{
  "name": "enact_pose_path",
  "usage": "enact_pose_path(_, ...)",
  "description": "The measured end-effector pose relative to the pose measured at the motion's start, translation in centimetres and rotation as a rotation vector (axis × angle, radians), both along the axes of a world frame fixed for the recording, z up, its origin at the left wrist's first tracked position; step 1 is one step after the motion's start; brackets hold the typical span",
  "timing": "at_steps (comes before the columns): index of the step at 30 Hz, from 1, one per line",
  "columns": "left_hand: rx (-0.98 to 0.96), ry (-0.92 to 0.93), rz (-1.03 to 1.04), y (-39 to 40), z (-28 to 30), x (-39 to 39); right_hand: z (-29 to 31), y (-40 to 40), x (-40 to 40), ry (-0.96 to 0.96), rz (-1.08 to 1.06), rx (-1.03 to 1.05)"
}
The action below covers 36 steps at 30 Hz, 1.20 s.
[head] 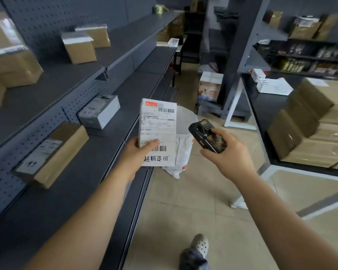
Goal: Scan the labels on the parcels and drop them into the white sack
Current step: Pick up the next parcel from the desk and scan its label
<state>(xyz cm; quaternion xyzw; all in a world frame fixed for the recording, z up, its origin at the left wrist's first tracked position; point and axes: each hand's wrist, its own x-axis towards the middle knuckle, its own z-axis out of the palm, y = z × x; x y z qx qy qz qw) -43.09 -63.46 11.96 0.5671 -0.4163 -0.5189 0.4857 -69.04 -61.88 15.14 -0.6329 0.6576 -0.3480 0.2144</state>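
the person's left hand [140, 152] grips a flat white parcel [158, 131] by its lower left corner, thumb curled over the face, holding it upright out past the front edge of the dark grey metal shelf [109, 152]. the parcel's face is covered by a printed shipping label [158, 121] with a barcode near the top right, another near the bottom, and black handwritten characters below that. the right hand [225, 151] is wrapped around a black handheld scanner [207, 136], thumb on its front, with its head tilted toward the parcel; the two are near but apart.

just behind the parcel, on the tiled floor [193, 211] beside the shelf's front edge, stands the white sack [184, 123], mouth open, with a white plastic bag with red print [180, 158] lying against it.

on the shelf, near its back wall, lies a brown cardboard box with a white label [53, 154], and further along a white box [100, 112]. the shelf above carries more brown cardboard boxes [80, 47], blurred. a foot in a grey perforated clog [200, 245] shows at the bottom.
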Motion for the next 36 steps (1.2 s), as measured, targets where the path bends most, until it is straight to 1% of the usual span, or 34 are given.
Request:
enact_pose_path(6, -0.014, -0.043, 0.039, -11.1, -0.2, -2.2, -2.5, -11.7, -2.3, -0.06, 0.017, 0.005)
enact_pose_path(11, -0.005, -0.078, 0.029, -21.0, 0.5, -5.6, -3.2, -21.2, -5.2, -0.069, 0.027, 0.034)
enact_pose_path(14, -0.002, -0.109, 0.017, -26.4, -0.5, -7.5, -3.9, -26.2, -6.8, -0.06, 0.02, 0.044)
enact_pose_path(22, 0.154, -0.118, -0.044, -37.6, -5.8, -10.3, -8.3, -36.7, -8.9, -0.045, -0.021, 0.147)
enact_pose_path(28, 0.268, -0.129, -0.097, -48.1, -11.0, -9.3, -12.5, -45.8, -7.6, -0.081, -0.078, 0.26)
enact_pose_path(33, 0.351, -0.179, -0.124, -56.7, -15.7, -8.0, -15.7, -54.2, -5.9, -0.036, -0.074, 0.315)
enact_pose_path(36, 0.393, -0.184, -0.142, -60.7, -19.2, -7.8, -18.8, -58.6, -5.1, -0.003, -0.059, 0.359)
